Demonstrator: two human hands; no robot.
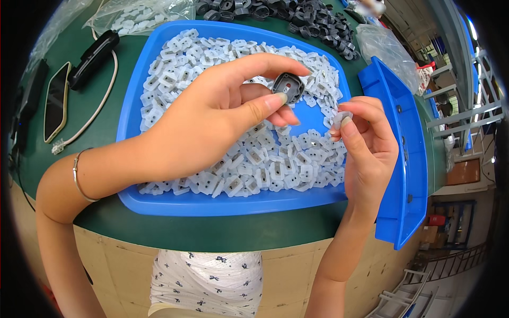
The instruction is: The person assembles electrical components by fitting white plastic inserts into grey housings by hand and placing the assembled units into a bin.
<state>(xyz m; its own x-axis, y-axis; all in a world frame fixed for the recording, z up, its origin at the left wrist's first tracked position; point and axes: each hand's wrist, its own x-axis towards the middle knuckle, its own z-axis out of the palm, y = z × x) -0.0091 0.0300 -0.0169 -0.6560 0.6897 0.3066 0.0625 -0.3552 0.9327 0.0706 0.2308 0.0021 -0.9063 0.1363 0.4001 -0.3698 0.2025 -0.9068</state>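
My left hand (228,106) is closed around a small dark grey plastic housing (289,87), with its hollow side facing up and the thumb pressed on its rim. At the right, my right hand (368,135) pinches a small translucent white plastic piece (341,118) between thumb and forefinger. The hands are apart, both above a blue tray (233,209) heaped with many similar white pieces (254,175). Between the hands, a patch of the tray's blue bottom shows through the heap.
Dark grey housings (323,32) lie piled behind the tray. A narrow blue bin (398,159) stands at the right, near a clear plastic bag (387,50). On the left are a phone (56,100), a black device (94,59) and a white cable (101,108). Another bag (140,16) holds white pieces.
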